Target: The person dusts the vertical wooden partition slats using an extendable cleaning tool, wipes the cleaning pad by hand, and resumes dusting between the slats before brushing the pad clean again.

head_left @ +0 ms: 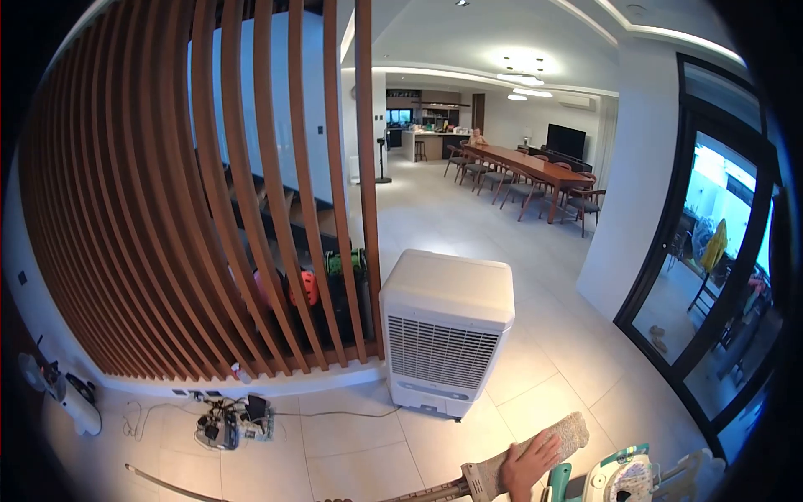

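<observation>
My right hand [532, 462] lies flat on a grey-beige textured pad [571, 430], its fingers stretched out and a little apart. That pad sits at the end of a long pole-like thing [435, 492] with a slotted beige joint [480, 482]; its exact kind I cannot tell. The pole runs left, low along the bottom of the view, and part of it is cut off. Just right of my hand stands a white and green plastic piece with a patterned cushion [633, 484]. My left hand is out of view.
A white air cooler [447, 330] stands ahead, its cord [335, 413] running left to a cluster of cables and devices [222, 425]. Wooden slats [180, 209] rise on the left. A glass door [698, 243] is on the right. Far back, a person [478, 137] is at a long table [527, 161].
</observation>
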A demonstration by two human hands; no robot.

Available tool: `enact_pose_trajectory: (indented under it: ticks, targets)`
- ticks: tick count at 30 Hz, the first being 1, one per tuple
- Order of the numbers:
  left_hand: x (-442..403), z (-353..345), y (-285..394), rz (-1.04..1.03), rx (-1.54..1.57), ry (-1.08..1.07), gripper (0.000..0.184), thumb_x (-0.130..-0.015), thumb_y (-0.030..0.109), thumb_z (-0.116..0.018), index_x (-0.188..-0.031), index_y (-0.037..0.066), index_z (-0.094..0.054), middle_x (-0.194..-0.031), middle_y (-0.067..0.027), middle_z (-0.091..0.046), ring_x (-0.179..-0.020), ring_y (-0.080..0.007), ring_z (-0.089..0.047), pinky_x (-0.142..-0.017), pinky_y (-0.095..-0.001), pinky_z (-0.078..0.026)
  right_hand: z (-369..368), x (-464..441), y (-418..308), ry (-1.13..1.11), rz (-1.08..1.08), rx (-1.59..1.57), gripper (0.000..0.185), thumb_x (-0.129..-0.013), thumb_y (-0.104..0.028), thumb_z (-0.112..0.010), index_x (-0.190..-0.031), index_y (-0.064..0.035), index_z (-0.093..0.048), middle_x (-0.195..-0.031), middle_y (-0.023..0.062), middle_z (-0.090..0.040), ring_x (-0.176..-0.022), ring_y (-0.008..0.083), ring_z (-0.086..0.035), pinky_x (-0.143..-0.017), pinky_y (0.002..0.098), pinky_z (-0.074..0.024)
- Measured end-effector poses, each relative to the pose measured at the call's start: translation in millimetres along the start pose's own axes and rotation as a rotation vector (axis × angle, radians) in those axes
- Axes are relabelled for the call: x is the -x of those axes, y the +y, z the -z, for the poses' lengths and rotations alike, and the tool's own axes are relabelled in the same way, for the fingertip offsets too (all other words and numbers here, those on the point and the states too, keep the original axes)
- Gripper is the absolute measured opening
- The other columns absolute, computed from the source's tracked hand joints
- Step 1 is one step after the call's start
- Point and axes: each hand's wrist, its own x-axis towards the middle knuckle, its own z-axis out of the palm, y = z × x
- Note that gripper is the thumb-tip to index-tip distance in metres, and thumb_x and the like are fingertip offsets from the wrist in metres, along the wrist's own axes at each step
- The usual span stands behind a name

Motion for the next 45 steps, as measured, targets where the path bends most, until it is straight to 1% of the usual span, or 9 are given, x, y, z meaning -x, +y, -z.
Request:
enact_pose_trajectory:
  ticks: [3,6,8,9,13,32,38,41,45]
  targets:
    - [4,6,-3,0.009,0.016,0.012,0.011,-0.053,0.016,-0.061,-0.059,0.010,-0.054,-0.055,-0.0108,-0.053,-0.050,-0.0312,-0.049,-0.049,-0.0443,-0.034,-4,-66,50,-0.037,-0.188,-0.034,0.070,-0.094,-0.038,-0.045,-0.148,-0.0027,-0.019,-0.153,0.0241,-0.014,-0.142,0.0395,-0.012,-0.110,0.0617,-0.0107]
    - [4,15,-16,-0.004,0.006,-0.009,0.011,-0.054,0.017,-0.061,-0.060,0.010,-0.055,-0.056,-0.0109,-0.054,-0.051,-0.0316,-0.050,-0.049,-0.0451,-0.035,-4,-107,97,0.179,-0.089,-0.001,0.053,-0.094,-0.040,-0.046,-0.130,-0.0024,-0.049,-0.130,0.0291,-0.048,-0.120,0.0413,-0.047,-0.096,0.0570,-0.0362]
    - [2,20,-23,-0.003,0.008,-0.043,0.010,-0.056,0.018,-0.062,-0.062,0.011,-0.056,-0.058,-0.0113,-0.056,-0.054,-0.0334,-0.054,-0.051,-0.0480,-0.037,23,-124,113,-0.172,-0.101,-0.246,0.049,-0.095,-0.041,-0.044,-0.092,0.0026,-0.065,-0.085,0.0286,-0.062,-0.083,0.0429,-0.061,-0.073,0.0510,-0.0458]
    - [2,20,-27,0.010,0.016,-0.048,0.010,-0.057,0.017,-0.062,-0.062,0.011,-0.057,-0.059,-0.0117,-0.057,-0.055,-0.0337,-0.054,-0.051,-0.0480,-0.038,-12,-123,126,0.204,0.078,-0.282,0.060,-0.097,-0.042,-0.040,-0.065,0.0056,-0.058,-0.056,0.0256,-0.052,-0.056,0.0440,-0.053,-0.058,0.0503,-0.0411]
    - [2,23,-36,0.043,0.044,-0.126,0.008,-0.060,0.015,-0.062,-0.065,0.010,-0.059,-0.063,-0.0122,-0.060,-0.060,-0.0339,-0.057,-0.057,-0.0474,-0.041,4,-111,117,0.024,-0.137,-0.454,0.063,-0.101,-0.040,-0.035,-0.060,0.0078,-0.041,-0.050,0.0204,-0.036,-0.048,0.0312,-0.035,-0.053,0.0475,-0.0306]
    - [6,29,-42,-0.032,0.018,-0.087,0.009,-0.056,0.012,-0.059,-0.065,0.011,-0.059,-0.059,-0.0118,-0.057,-0.054,-0.0335,-0.053,-0.053,-0.0466,-0.038,-20,-83,132,-0.037,-0.211,-0.348,0.067,-0.101,-0.041,-0.031,-0.064,0.0090,-0.055,-0.059,0.0290,-0.052,-0.057,0.0465,-0.051,-0.060,0.0520,-0.0394]
    - [6,31,-32,-0.038,-0.001,-0.103,0.006,-0.058,0.013,-0.059,-0.063,0.011,-0.059,-0.059,-0.0108,-0.058,-0.056,-0.0324,-0.054,-0.054,-0.0454,-0.039,-5,-60,102,-0.002,-0.144,-0.092,0.043,-0.099,-0.033,-0.038,-0.117,0.0030,-0.054,-0.112,0.0295,-0.057,-0.104,0.0420,-0.055,-0.086,0.0517,-0.0421]
    - [9,23,-30,0.002,0.002,-0.129,0.006,-0.059,0.013,-0.059,-0.065,0.011,-0.060,-0.063,-0.0105,-0.060,-0.059,-0.0319,-0.056,-0.057,-0.0462,-0.041,-10,-45,86,-0.045,-0.102,-0.097,0.062,-0.096,-0.032,-0.042,-0.142,0.0067,-0.026,-0.148,0.0317,-0.017,-0.139,0.0445,-0.014,-0.111,0.0586,-0.0084]
    - [7,10,-24,0.044,0.013,-0.128,0.010,-0.060,0.014,-0.059,-0.069,0.011,-0.062,-0.064,-0.0101,-0.061,-0.060,-0.0318,-0.057,-0.058,-0.0465,-0.041,-14,-7,47,-0.082,-0.040,-0.114,0.073,-0.093,-0.038,-0.045,-0.142,0.0103,-0.021,-0.149,0.0336,-0.014,-0.140,0.0460,-0.010,-0.112,0.0575,-0.0031]
